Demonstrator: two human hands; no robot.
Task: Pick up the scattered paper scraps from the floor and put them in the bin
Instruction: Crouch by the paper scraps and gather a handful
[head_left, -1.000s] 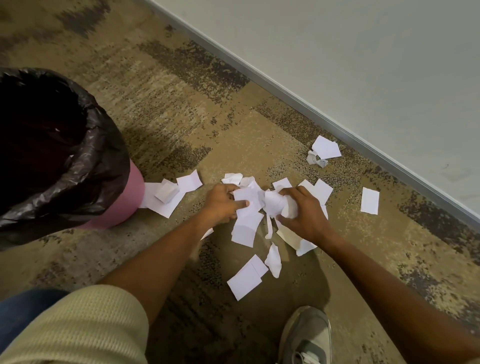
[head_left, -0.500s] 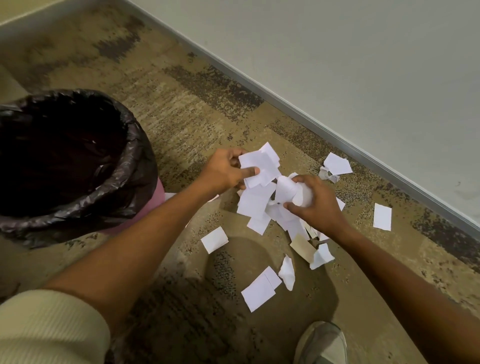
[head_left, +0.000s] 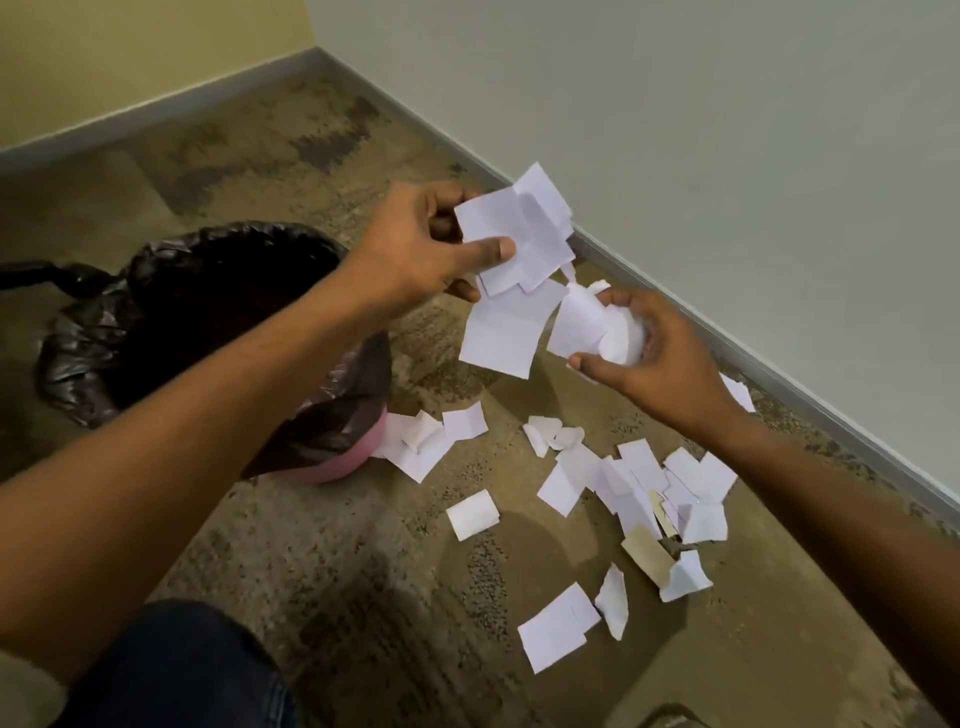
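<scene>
The round pink bin (head_left: 340, 464) with its black plastic liner (head_left: 332, 395) stands at the left on the brown mottled carpet floor (head_left: 363, 571); just right of it the raised left hand (head_left: 410, 249) pinches a loose sheaf of flat white paper scraps (head_left: 524, 228) between thumb and fingers (head_left: 460, 290). Further right, the right hand (head_left: 665, 358) curls round a crumpled white wad of scraps (head_left: 587, 322), above many loose white scraps (head_left: 639, 483) on the floor. Both handfuls want carrying well over the liner's mouth and releasing low, since the hanging sheets look likely to flutter.
</scene>
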